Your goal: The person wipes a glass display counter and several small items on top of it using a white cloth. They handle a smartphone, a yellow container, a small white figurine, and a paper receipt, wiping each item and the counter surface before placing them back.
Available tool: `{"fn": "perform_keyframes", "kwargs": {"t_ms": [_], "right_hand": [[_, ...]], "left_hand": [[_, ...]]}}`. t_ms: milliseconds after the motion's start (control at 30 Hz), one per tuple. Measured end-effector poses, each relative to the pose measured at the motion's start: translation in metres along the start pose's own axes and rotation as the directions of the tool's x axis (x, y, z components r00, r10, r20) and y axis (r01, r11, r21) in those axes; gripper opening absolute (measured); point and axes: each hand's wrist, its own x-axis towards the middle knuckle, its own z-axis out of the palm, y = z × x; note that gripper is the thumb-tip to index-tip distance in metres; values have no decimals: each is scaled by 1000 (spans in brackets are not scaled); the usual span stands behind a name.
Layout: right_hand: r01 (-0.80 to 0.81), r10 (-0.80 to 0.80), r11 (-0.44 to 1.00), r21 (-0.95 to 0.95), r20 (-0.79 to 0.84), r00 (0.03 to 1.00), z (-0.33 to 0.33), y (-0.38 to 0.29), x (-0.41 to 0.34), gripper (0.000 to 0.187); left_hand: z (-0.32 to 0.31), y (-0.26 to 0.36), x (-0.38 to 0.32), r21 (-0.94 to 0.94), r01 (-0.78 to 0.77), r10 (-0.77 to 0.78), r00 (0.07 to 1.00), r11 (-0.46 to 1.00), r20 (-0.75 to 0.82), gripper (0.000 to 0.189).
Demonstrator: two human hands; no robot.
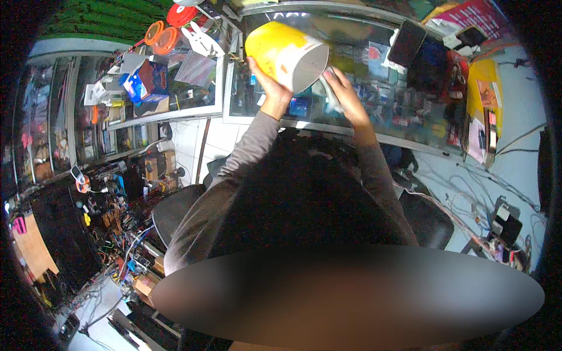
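Note:
A large yellow and white cylindrical container [276,50] is tilted on its side above the glass-topped display counter [351,57]. My left hand [273,90] supports it from below and from the left, thumb up along its side. The container's pale grey round end [311,68] faces right, towards my right hand [347,94]. That hand grips a whitish cloth [330,90] close to the rim of this end. Whether the cloth touches the container cannot be made out. Part of the cloth is hidden behind my fingers.
A dark smartphone [407,43] lies on the counter at the right, near a yellow folder [485,83]. Left of the container are a white rabbit-shaped piece [202,40], orange round lids [166,40] and a blue box [147,81]. Loose cables [465,188] run along the right side.

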Motion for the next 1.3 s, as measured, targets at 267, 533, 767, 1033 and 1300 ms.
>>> {"fn": "perform_keyframes", "kwargs": {"t_ms": [267,533,767,1033,1300], "right_hand": [[-202,164,976,-83,-329,930,-90,28,-64,47],[-167,180,984,69,-433,883,-97,3,-121,41],[-222,217,975,20,-304,927,-70,-24,-117,45],[-248,185,963,-109,-407,895,-27,-18,-78,54],[-227,110,915,-335,-334,936,9,21,-17,61]], "left_hand": [[21,-75,63,721,-477,158,871,503,465,93],[47,-128,85,651,-718,-43,663,245,747,112],[52,-128,85,601,-711,-51,629,364,775,120],[-45,20,22,688,-726,277,661,3,697,33],[-172,205,55,938,-298,837,457,-176,302,68]]}}
